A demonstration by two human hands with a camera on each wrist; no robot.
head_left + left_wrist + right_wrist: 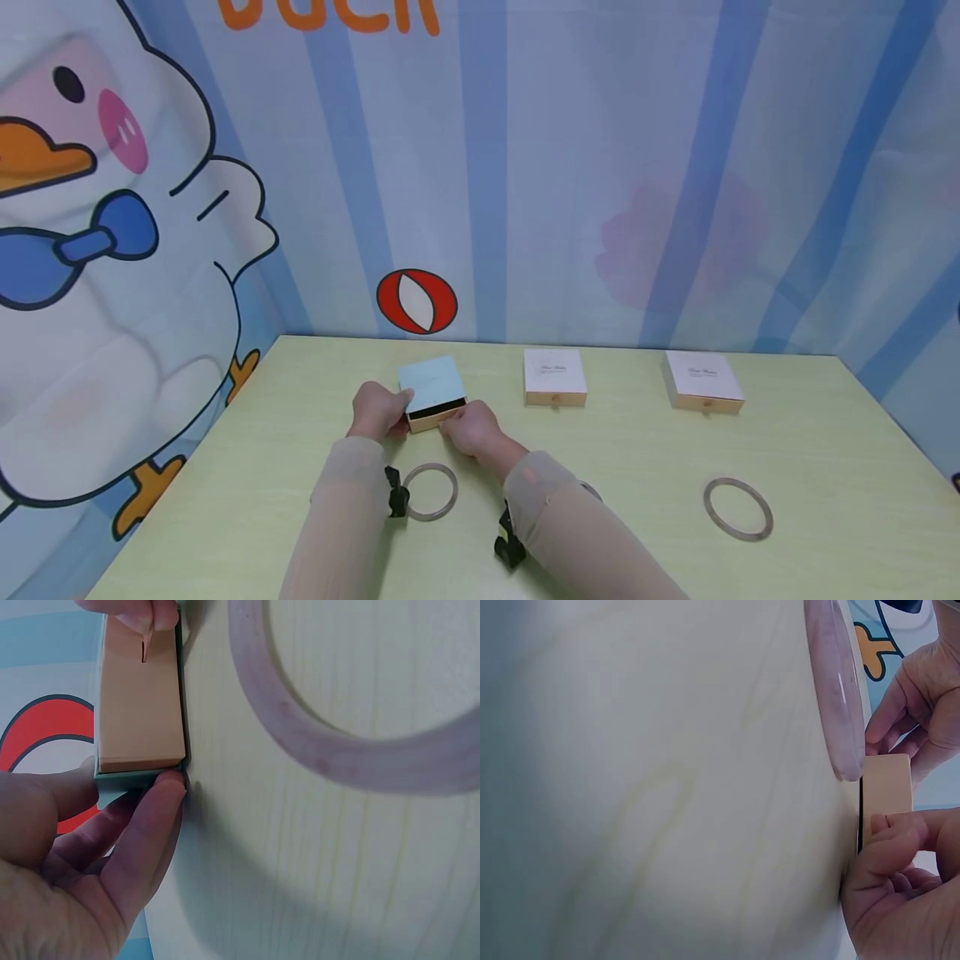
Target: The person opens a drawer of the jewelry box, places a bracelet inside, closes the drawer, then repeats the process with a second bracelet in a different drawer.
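Note:
A light-blue drawer box (432, 382) lies at the back left of the table, its peach drawer (141, 705) slid partly out so that a dark gap shows. My left hand (377, 411) grips the box's left side, thumb on one face and fingers on the other. At the drawer's front, my right hand (474, 429) pinches a small pull tab (146, 646) between thumb and finger. Closest to the hands on the tabletop is a pale pinkish bangle (454, 493). What the drawer holds is hidden.
Two pale boxes with peach drawer fronts, a middle box (555, 377) and a right box (703, 382), stand along the table's back edge. A second bangle (738, 509) lies at the right. Another ring (591, 490) is mostly covered by the right sleeve. A printed cloth (555, 167) hangs behind.

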